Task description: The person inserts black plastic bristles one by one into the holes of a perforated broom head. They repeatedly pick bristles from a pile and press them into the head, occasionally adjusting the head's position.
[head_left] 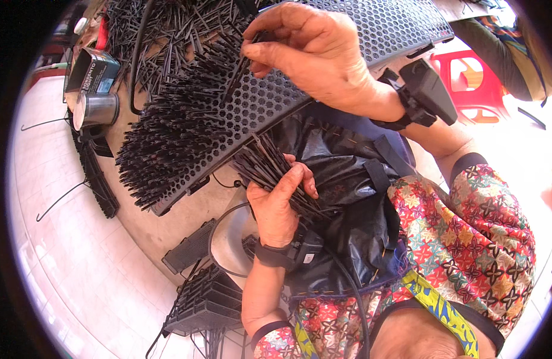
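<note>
The right hand [315,57] pinches one thin black stick [237,75] at the perforated panel [359,30], its length slanting down-left into the holes. Below the panel's near edge, the left hand [276,209] grips a bundle of sticks [267,167] pointing up-left toward it.

White tiled floor [72,263] bears black racks [205,302] (stacked).
</note>
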Demonstrator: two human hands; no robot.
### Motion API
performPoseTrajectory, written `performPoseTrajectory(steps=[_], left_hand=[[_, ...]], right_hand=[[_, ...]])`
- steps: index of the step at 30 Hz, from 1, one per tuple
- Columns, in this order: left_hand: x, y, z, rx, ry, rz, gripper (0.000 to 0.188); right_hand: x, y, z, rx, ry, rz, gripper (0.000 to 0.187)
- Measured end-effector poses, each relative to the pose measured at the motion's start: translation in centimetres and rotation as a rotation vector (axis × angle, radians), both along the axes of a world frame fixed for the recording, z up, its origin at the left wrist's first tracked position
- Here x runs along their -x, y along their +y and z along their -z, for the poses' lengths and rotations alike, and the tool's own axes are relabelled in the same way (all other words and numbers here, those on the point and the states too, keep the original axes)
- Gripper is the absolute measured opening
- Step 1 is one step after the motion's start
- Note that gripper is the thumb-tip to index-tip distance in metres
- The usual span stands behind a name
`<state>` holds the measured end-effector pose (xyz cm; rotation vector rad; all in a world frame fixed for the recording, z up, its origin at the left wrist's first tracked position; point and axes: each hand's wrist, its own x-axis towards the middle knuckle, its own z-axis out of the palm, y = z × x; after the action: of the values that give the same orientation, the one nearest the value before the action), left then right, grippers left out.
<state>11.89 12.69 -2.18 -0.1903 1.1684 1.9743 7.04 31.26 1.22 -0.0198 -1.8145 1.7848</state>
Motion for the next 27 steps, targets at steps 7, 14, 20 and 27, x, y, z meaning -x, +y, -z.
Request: performPoseTrajectory(steps=[7, 14, 20, 27], left_hand=[[0.1, -0.1, 0.2, -0.02, 0.02, 0.022, 0.022], [-0.1, -0.2, 0.5, -0.023, 0.019, 0.032, 0.024], [-0.1, -0.1, 0.4, -0.037, 0.025, 0.055, 0.019], [0.0, -0.3, 0.2, -0.025, 0.069, 0.108, 0.019]], right_hand=[[1.2, 0.0, 0.6, -0.403, 0.015, 0.047, 0.013], [2.5, 0.6, -0.2, -0.668, 0.249, -0.049, 0.015], [3.8, -0.1, -1.5, -0.897, 0.151, -0.269, 0.014], [4.2, -1.1, -4.2, -1.141, 0.263, -0.333, 0.017]])
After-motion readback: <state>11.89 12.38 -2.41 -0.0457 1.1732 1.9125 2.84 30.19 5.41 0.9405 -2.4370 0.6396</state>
